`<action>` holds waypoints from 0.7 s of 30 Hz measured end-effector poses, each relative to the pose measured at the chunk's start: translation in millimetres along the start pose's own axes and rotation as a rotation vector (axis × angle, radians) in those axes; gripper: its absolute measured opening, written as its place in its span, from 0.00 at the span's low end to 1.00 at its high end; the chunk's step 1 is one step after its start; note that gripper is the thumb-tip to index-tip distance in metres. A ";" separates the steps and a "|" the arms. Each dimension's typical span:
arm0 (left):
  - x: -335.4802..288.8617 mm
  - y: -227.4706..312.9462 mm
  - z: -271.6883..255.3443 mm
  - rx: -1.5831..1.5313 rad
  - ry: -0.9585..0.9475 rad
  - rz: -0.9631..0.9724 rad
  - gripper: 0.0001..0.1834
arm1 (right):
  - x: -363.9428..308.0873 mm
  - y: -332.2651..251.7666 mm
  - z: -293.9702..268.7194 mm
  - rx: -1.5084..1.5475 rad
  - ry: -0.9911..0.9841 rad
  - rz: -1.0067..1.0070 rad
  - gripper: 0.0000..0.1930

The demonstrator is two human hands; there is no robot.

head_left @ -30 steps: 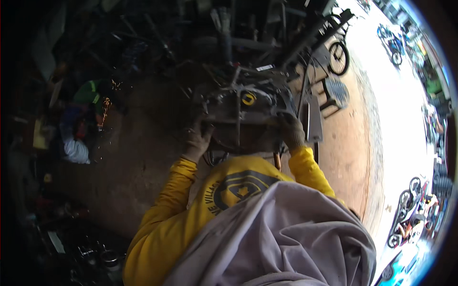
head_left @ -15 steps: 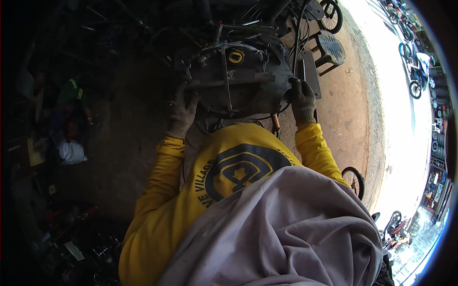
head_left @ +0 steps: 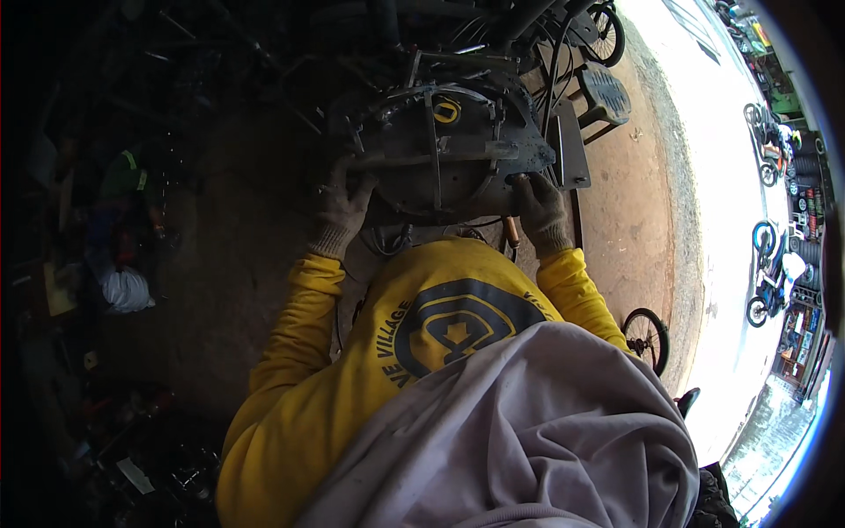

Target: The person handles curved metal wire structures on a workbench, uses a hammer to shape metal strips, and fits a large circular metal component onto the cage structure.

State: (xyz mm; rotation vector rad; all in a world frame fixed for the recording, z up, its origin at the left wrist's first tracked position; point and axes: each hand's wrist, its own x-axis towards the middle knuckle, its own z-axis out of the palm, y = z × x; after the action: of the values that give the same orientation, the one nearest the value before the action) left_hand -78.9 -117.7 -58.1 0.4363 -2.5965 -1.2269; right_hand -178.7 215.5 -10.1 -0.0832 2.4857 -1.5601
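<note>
Both of my hands wear dusty grey knitted gloves. In front of me is a dark metal plate (head_left: 414, 189) with a curved metal frame (head_left: 432, 150) and a crossing flat bar (head_left: 396, 160) over it. A round yellow mark (head_left: 447, 109) shows on the plate's far part. My left hand (head_left: 343, 201) is closed round the left side of this metalwork, near the bar's left end; its fingertips are partly hidden in shadow. My right hand (head_left: 540, 207) is closed on the plate's near right edge, fingers on top. An orange-brown handle (head_left: 511, 231) hangs just left of my right wrist.
A dark stool (head_left: 604, 95) and a flat metal panel (head_left: 570, 151) stand to the right. Bicycle wheels show at the far right (head_left: 604, 35) and near right (head_left: 647, 341). A white bundle (head_left: 127, 290) lies in shadow at left. Motorbikes (head_left: 771, 273) are on the bright road.
My right hand has shifted left and nearer to me along the plate's edge. My left hand keeps its place. Outside, a blue motorbike has moved down the picture.
</note>
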 end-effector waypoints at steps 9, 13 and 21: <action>1.3 3.3 -5.4 0.362 0.059 0.436 0.28 | 4.4 4.0 13.3 -0.252 -0.032 -0.112 0.17; -0.2 17.0 -9.8 0.019 0.021 0.315 0.25 | -0.5 -6.8 16.4 -0.427 -0.022 -0.115 0.17; 4.2 25.3 -17.4 -0.002 -0.025 0.334 0.25 | -3.2 -9.9 20.8 -0.472 0.014 -0.087 0.18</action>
State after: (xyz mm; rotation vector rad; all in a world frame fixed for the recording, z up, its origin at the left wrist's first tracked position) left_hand -81.1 -116.3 -27.2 -0.0161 -2.5532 -1.1237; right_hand -172.0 193.3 -9.5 -0.2537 2.8411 -0.9696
